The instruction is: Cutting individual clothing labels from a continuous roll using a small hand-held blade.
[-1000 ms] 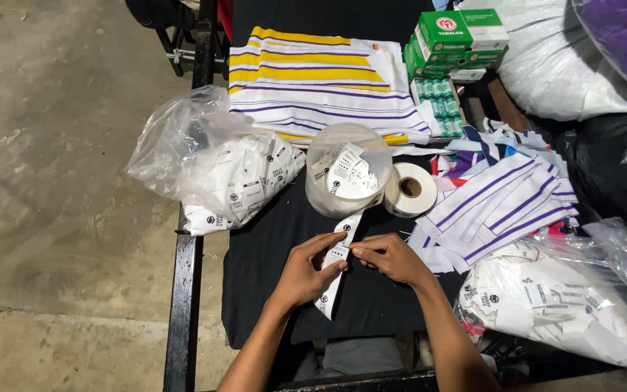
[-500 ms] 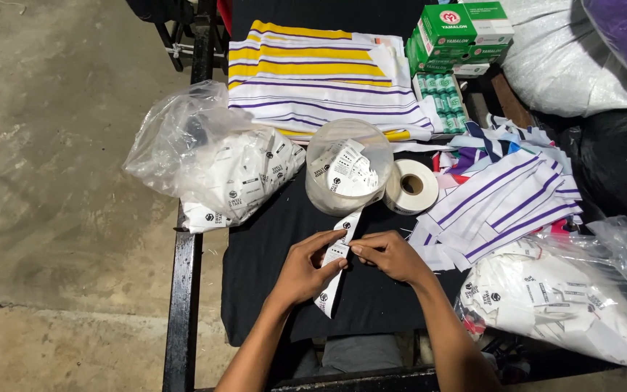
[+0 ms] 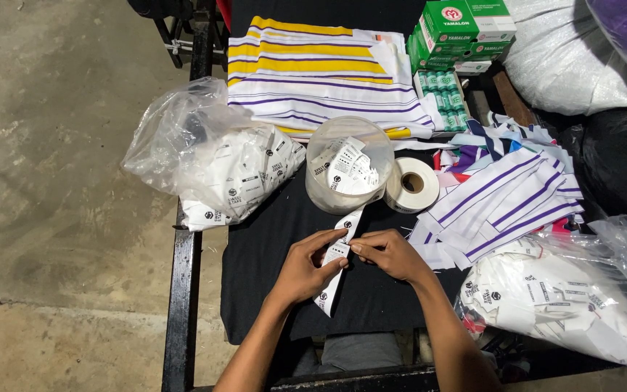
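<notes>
My left hand (image 3: 304, 270) and my right hand (image 3: 390, 254) meet over the black cloth of the table (image 3: 255, 254). Together they pinch a long white strip of printed labels (image 3: 332, 287), which runs from the round clear tub down past my left hand. My right fingertips grip the strip at its upper part, my left thumb and fingers hold it just below. The clear tub (image 3: 349, 174) stands right behind my hands and holds several loose white labels. A white roll of tape (image 3: 412, 184) lies beside the tub on its right.
A clear bag of white labels (image 3: 212, 163) lies at the left table edge, another such bag (image 3: 567, 297) at the right. Striped white, yellow and purple fabric (image 3: 321, 69) is folded at the back; purple-striped cut pieces (image 3: 502, 196) lie right. Green boxes (image 3: 462, 29) stand behind.
Both hands stay on the label strip with only slight finger shifts. The camera view has moved a little; nothing else on the table has moved.
</notes>
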